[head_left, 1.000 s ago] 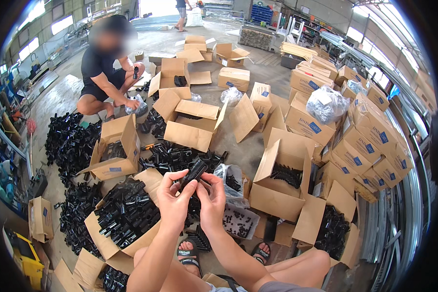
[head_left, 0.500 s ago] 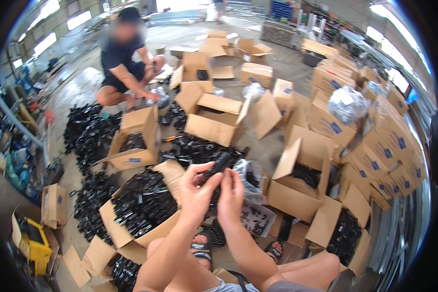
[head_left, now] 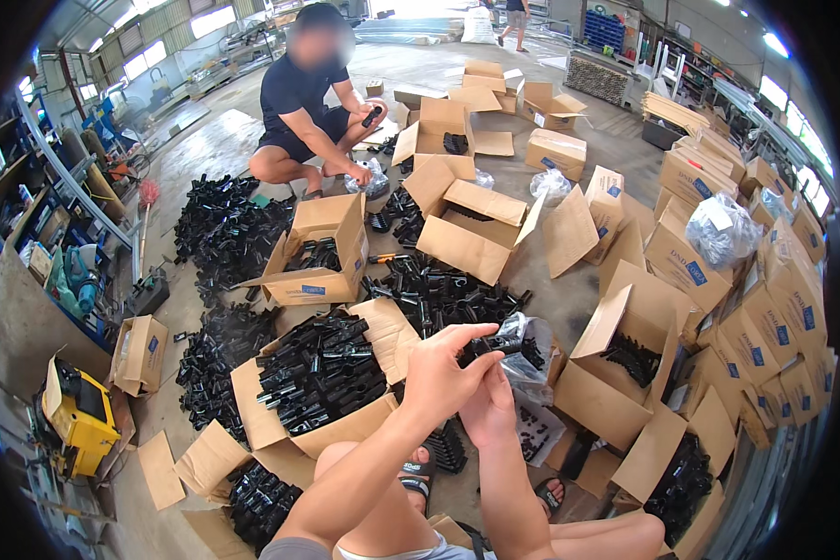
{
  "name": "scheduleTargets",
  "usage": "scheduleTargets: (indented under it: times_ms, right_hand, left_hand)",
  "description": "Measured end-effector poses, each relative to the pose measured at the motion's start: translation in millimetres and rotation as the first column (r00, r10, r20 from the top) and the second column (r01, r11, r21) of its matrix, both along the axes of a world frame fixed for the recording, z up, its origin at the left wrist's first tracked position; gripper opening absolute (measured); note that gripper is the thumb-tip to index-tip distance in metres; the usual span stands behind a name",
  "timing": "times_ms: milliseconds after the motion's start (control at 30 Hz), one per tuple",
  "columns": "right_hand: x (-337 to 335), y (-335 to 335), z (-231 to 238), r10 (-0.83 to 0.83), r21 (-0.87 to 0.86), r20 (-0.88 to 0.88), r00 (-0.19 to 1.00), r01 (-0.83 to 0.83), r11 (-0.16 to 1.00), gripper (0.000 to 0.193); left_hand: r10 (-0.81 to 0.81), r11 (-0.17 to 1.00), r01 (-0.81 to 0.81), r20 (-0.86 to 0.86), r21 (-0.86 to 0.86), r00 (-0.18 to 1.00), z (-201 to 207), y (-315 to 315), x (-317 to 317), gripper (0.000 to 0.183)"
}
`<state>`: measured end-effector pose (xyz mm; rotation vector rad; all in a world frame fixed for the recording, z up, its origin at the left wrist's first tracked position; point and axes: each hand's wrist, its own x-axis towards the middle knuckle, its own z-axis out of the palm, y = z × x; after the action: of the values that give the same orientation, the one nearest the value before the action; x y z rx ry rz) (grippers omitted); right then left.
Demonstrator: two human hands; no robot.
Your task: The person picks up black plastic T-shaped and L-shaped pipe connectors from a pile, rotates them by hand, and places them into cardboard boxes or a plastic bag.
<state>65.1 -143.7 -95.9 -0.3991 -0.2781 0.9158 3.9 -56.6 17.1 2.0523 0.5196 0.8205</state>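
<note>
Above the middle of the floor, my left hand (head_left: 444, 368) grips a small glossy black part (head_left: 493, 344) between its thumb and fingers. My right hand (head_left: 488, 409) is raised close beneath it, its curled fingers closed at the part's lower side and partly hidden by my left thumb. Below and to the left, an open carton (head_left: 345, 437) is filled with similar black parts (head_left: 319, 373). Behind my hands lies a loose heap of black pieces (head_left: 443, 291). A clear plastic bag (head_left: 532, 373) with dark pieces sits just right of the held part.
A co-worker (head_left: 313, 112) squats at the far left, one hand at a clear bag and the other holding a black piece. Open cartons (head_left: 616, 401) stand on the right, beside stacked closed boxes (head_left: 765, 345). Black heaps (head_left: 229, 224) and a yellow case (head_left: 89, 434) lie left.
The view has swung, so the scene sits farther right and lower. The black part has turned in my hands and shows shorter. The co-worker's raised hand and black piece now show clearly.
</note>
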Motion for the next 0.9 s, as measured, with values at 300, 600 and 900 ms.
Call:
scheduleTargets:
  times_ms: [300,600,900]
  right_hand:
    - [10,-18,-7,-0.043,-0.035,-0.032,0.999,0.042,0.999,0.029]
    - [9,-30,-1,-0.169,-0.053,-0.004,0.986,0.169,0.984,0.033]
    - [4,-40,4,-0.269,-0.161,0.058,0.961,0.275,0.948,0.026]
  left_hand:
    - [-0.047,0.997,0.047,-0.005,0.057,0.999,-15,0,4,0.036]
    - [-0.175,0.972,0.158,-0.085,-0.176,0.981,-13,-7,4,0.042]
    - [-0.212,0.774,0.196,0.045,-0.603,0.976,-40,-7,8,0.045]
